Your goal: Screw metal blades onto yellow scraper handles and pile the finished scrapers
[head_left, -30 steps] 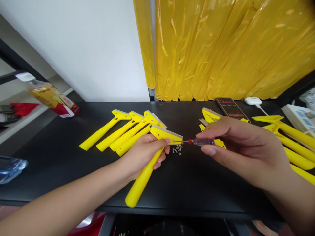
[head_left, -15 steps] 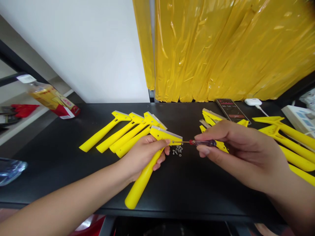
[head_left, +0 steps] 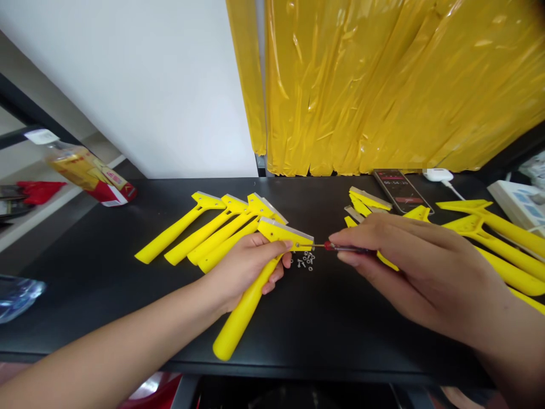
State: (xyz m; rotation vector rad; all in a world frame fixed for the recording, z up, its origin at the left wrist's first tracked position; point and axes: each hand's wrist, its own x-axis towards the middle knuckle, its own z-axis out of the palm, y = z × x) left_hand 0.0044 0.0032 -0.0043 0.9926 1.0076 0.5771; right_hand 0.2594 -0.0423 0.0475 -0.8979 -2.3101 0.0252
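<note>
My left hand [head_left: 251, 264] is closed around the neck of a yellow scraper [head_left: 240, 324], its thumb lying on the head and the handle slanting toward me. A metal blade edge runs along the top of that head. Between the fingers of my right hand [head_left: 409, 272] is a small screwdriver [head_left: 334, 247] with a red and dark handle. Its thin shaft points left, and the tip meets a screw [head_left: 297, 245] on the scraper head. Just behind the head, loose small screws and nuts [head_left: 307, 260] lie on the black table [head_left: 323, 324].
Several assembled yellow scrapers [head_left: 179, 227] lie to the left. Yellow head pieces [head_left: 368, 199] and more yellow handles [head_left: 506, 233] are at the right. A phone [head_left: 402, 190], a white charging case [head_left: 438, 175] and a drink bottle [head_left: 87, 170] are at the back.
My right hand has rolled over the screwdriver, its back now turned more upward, and the handle is more covered. The tip stays at the screw; the left hand keeps its hold.
</note>
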